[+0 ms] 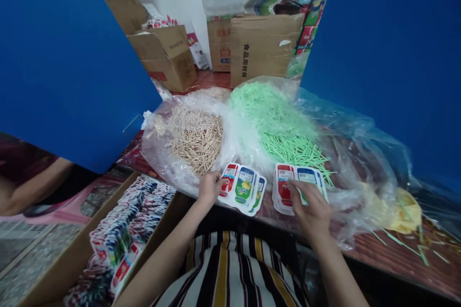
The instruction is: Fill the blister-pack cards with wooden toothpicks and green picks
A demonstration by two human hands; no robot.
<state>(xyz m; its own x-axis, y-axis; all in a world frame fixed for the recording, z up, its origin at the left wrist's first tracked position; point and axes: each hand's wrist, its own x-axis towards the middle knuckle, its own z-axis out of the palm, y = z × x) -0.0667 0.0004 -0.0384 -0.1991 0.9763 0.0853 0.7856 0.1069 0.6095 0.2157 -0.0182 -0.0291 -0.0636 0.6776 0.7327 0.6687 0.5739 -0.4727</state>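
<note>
My left hand point(210, 187) is closed on the left edge of a small fanned stack of printed packets point(243, 190) with red, blue and green labels, at the near table edge. My right hand point(310, 208) rests with fingers pressed on a second, thicker stack of packets point(286, 187) just to the right. Behind the stacks, a clear plastic bag holds a heap of wooden sticks point(196, 136). A heap of green sticks point(281, 122) lies in another clear bag beside it.
A cardboard box point(65, 259) at lower left is packed with several finished packets point(122, 230). Cardboard boxes point(264, 45) and coloured cartons stand at the back. Another person's arm point(32, 187) shows at left. Loose green sticks and a yellow item point(408, 211) lie at right.
</note>
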